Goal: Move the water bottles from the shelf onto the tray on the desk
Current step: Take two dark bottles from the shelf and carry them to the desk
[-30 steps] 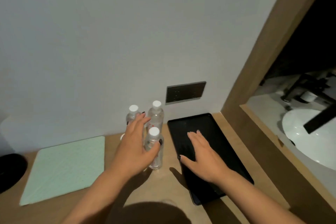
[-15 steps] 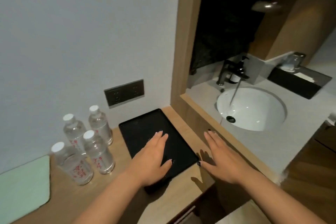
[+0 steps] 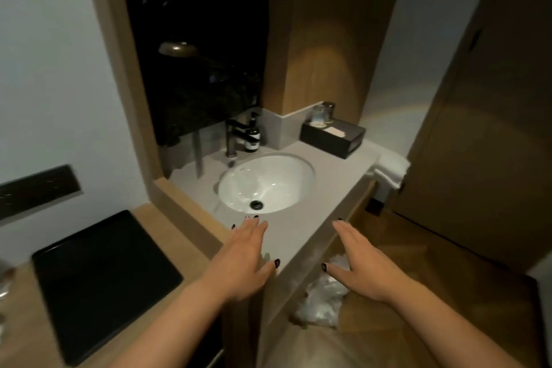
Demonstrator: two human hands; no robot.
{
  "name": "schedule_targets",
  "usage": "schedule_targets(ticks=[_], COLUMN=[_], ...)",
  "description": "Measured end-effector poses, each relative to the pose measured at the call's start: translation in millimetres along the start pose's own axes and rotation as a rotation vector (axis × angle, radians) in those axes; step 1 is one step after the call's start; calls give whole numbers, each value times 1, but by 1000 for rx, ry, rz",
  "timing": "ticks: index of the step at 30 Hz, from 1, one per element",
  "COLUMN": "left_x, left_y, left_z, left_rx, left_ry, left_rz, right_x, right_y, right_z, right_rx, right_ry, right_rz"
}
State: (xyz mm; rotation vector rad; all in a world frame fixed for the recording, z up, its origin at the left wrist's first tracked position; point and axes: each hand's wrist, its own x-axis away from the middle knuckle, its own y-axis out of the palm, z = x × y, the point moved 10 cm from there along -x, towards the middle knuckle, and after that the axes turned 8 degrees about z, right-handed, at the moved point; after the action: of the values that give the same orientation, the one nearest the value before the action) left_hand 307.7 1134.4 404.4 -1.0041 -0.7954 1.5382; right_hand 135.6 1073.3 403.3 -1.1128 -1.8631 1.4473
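Observation:
The black tray (image 3: 101, 281) lies bare on the wooden desk (image 3: 27, 334) at the lower left. One water bottle (image 3: 4, 281) shows only as a blurred sliver at the left edge; the others are out of view. My left hand (image 3: 243, 260) hovers flat, fingers spread, over the grey counter's near corner, to the right of the tray. Beyond the counter's edge, above the floor, my right hand (image 3: 363, 264) is also flat and holds nothing.
A white sink (image 3: 268, 185) sits in the grey counter (image 3: 337, 176) with a dark tap (image 3: 231, 137), a soap bottle (image 3: 252, 136) and a black box (image 3: 333, 136) behind it. A white towel (image 3: 391, 169) hangs at the counter's end. A clear plastic bag (image 3: 324, 299) lies below.
The view has swung right: the bottles have left the frame and the tray has slid to the lower left. Both hands have moved right off the tray, still holding nothing.

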Motion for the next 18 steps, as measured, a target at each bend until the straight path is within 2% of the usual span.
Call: schedule_targets(ticks=[7,18], left_x=[-40,-114], left_y=[50,118], left_z=[85,176], left_rx=[36,21], left_ry=[121,318], left_rz=[-129,-214], right_x=[47,49], right_y=[-37,-55], right_z=[100,173], right_rx=[54,122], right_ry=[139,206], right_rz=[55,98])
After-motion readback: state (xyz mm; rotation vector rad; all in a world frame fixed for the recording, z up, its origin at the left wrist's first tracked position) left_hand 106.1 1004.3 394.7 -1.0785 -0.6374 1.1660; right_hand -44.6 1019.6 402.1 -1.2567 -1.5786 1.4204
